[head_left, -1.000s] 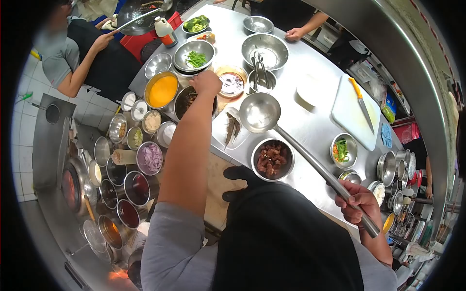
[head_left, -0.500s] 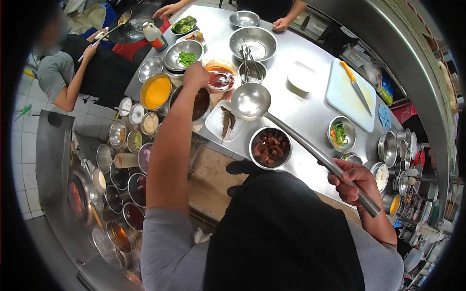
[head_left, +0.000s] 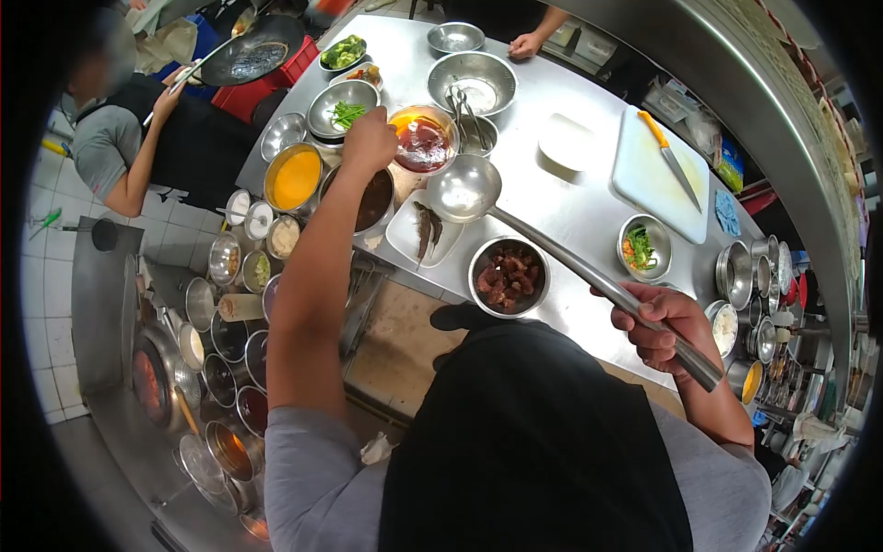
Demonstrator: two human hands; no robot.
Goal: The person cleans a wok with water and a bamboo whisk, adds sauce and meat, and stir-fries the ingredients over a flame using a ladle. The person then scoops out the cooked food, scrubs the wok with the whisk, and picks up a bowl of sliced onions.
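The left hand (head_left: 370, 140) is reaching out over the steel bench (head_left: 570, 216) and is closing on the rim of a bowl of red sauce (head_left: 423, 140), which is tilting toward a dark pot of brown liquid (head_left: 372, 198) just below it. The right hand (head_left: 667, 329) is gripping the long handle of a ladle (head_left: 464, 189), fingers wrapped tight around the shaft; the ladle's bowl is hovering over the bench, just beside the red sauce and above a white plate (head_left: 405, 241) carrying two dark strips of food. A steel bowl of browned meat (head_left: 509, 276) is sitting close under the ladle's handle. To the left of the dark pot, a bowl of yellow liquid (head_left: 294, 177) is standing, and behind the left hand a bowl of green beans (head_left: 344, 109) is resting. Farther along the bench, a white cutting board (head_left: 653, 184) is lying with an orange-handled knife (head_left: 670, 158) on it, and a small bowl of chopped vegetables (head_left: 640, 248) is sitting near it. Another person's hand (head_left: 526, 44) is resting on the far edge of the bench, and a person in a grey shirt (head_left: 110, 138) is holding a wok (head_left: 250, 57) off to the left
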